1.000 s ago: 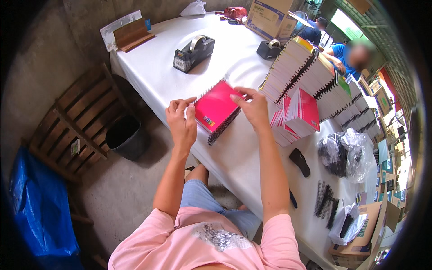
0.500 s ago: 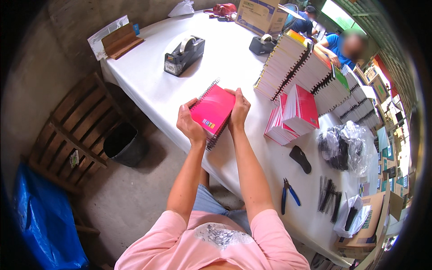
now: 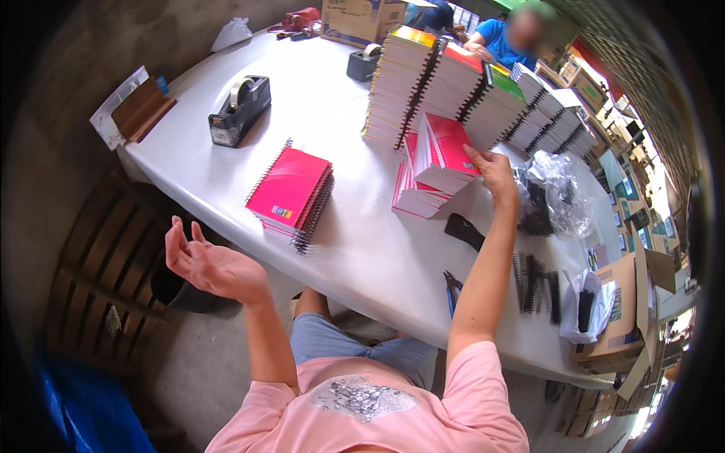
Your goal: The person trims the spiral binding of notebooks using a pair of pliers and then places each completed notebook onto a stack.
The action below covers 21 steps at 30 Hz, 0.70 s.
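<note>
My left hand (image 3: 215, 264) is raised off the table's near left edge, empty, its fingers apart and partly curled. A stack of pink spiral notebooks (image 3: 291, 185) lies on the table beyond it, wire coils showing along two sides. Over to the right, my right hand (image 3: 495, 177) has its fingers closed on the edge of a pink-covered booklet (image 3: 445, 147) on top of a pile. That booklet's white page edges show and no coil is visible on it. More pink booklets (image 3: 419, 192) lie beneath it, slightly fanned.
Tall stacks of bound notebooks (image 3: 404, 87) stand behind the pile. Two tape dispensers (image 3: 240, 112) sit farther back. To the right are a black object (image 3: 464, 231), pliers (image 3: 451, 291), loose black coils (image 3: 535, 283), plastic bags (image 3: 563, 192) and a carton (image 3: 615, 309). Across the table sits a person (image 3: 506, 41).
Both hands have let go of the pink notebooks, which now rest on the table. My left hand moved left and nearer; my right hand reached right to the booklet pile. The view has shifted right.
</note>
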Each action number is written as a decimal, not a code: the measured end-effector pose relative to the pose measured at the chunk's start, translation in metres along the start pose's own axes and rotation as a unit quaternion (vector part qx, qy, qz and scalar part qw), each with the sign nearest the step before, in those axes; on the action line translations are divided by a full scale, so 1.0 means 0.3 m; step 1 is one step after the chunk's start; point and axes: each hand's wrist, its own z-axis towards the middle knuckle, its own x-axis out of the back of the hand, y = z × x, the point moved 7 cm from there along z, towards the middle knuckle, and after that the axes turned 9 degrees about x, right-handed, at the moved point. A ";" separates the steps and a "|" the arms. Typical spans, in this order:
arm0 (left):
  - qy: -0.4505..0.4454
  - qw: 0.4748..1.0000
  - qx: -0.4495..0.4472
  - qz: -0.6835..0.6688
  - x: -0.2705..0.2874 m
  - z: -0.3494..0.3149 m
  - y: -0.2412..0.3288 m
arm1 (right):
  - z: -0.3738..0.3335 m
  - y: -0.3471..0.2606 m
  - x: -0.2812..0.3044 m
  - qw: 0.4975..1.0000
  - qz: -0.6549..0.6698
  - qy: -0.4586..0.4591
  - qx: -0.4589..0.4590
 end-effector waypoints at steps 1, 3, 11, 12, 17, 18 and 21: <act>-0.001 1.000 0.003 -0.003 -0.025 -0.031 0.016 | -0.006 -0.010 0.007 1.000 -0.002 0.003 -0.001; -0.187 0.979 -0.078 0.014 -0.172 -0.132 0.082 | -0.020 -0.074 0.048 0.990 -0.098 0.072 0.067; -0.411 0.773 0.480 -0.051 -0.420 -0.488 -0.159 | -0.485 -0.251 -0.095 0.969 0.181 0.009 0.166; -0.414 0.792 0.448 -0.028 -0.406 -0.474 -0.147 | -0.525 -0.228 -0.070 0.971 0.175 0.017 0.162; -0.623 0.738 0.021 0.260 -0.376 -0.487 -0.066 | -0.579 0.212 0.255 0.962 -0.241 0.131 0.009; -0.674 0.677 -0.030 0.296 -0.384 -0.552 -0.064 | -0.594 0.297 0.344 0.910 -0.387 0.149 0.011; -0.743 0.551 -0.102 0.366 -0.326 -0.686 -0.122 | -0.630 0.419 0.362 0.870 -0.478 0.069 -0.095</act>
